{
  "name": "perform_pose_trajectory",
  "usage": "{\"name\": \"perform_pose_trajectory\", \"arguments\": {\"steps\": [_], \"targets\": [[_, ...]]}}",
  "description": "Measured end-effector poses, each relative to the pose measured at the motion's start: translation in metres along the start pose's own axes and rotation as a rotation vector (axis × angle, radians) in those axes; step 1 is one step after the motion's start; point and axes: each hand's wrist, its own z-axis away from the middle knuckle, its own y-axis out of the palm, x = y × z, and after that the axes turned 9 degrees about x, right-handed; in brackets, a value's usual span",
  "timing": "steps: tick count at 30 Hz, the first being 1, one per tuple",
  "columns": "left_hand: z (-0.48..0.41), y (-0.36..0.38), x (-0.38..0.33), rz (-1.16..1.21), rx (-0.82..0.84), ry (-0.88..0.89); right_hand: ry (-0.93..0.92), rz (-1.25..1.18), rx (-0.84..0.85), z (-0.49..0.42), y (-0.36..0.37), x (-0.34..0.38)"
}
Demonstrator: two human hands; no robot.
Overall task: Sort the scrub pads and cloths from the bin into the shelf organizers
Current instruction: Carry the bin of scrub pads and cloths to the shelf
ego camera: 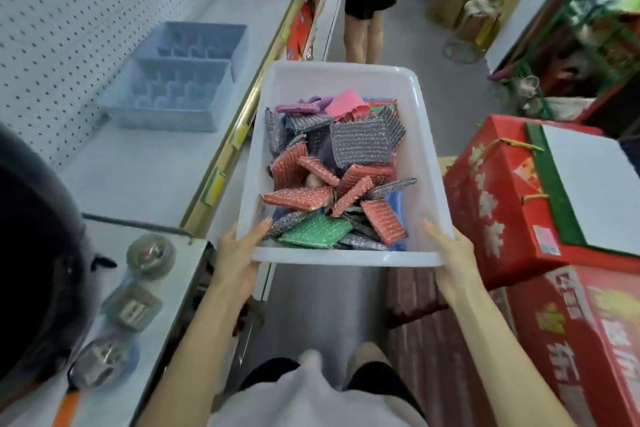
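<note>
I carry a white plastic bin (pixel 346 258) in front of me over the aisle floor. My left hand (pixel 239 253) grips its near left corner, thumb over the rim. My right hand (pixel 450 253) grips the near right corner the same way. Inside lie several scrub pads: red glittery ones (pixel 294 198), silver ones (pixel 360 142), a green one (pixel 317 231). Pink and purple cloths (pixel 346 103) lie at the far end. Two blue shelf organizers (pixel 166 94), (pixel 201 40) with dividers sit on the white shelf to the left.
The white shelf (pixel 145 170) has a gold front rail (pixel 239 125) and a pegboard back. Red gift boxes (pixel 512 198) are stacked at my right. Another person's legs (pixel 363 35) stand ahead in the aisle. Small packaged goods (pixel 149 255) lie on a counter at lower left.
</note>
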Motion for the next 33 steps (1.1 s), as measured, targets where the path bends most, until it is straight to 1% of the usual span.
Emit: {"name": "perform_pose_trajectory", "arguments": {"steps": [5, 9, 12, 15, 19, 22, 30, 33], "targets": [[-0.086, 0.039, -0.031, -0.021, -0.003, 0.059, -0.012, 0.011, 0.087, -0.102, 0.035, 0.049], [-0.163, 0.075, -0.047, 0.023, -0.013, 0.114, -0.012, -0.02, 0.168, -0.202, 0.059, 0.077], [-0.23, 0.105, -0.059, -0.001, -0.041, 0.138, 0.002, 0.005, 0.226, -0.287, 0.076, 0.097], [-0.297, 0.136, -0.073, 0.011, -0.138, 0.154, 0.023, 0.03, 0.244, -0.374, 0.097, 0.124], [-0.374, 0.171, -0.096, 0.039, -0.26, 0.194, 0.07, 0.137, 0.361, -0.479, 0.136, 0.176], [-0.423, 0.189, -0.111, 0.007, -0.322, 0.22, 0.082, 0.171, 0.448, -0.552, 0.17, 0.206], [-0.572, 0.212, -0.153, -0.062, -0.496, 0.304, 0.067, 0.241, 0.609, -0.73, 0.281, 0.249], [-0.627, 0.215, -0.167, -0.023, -0.556, 0.326, 0.092, 0.246, 0.67, -0.789, 0.324, 0.26]]}}
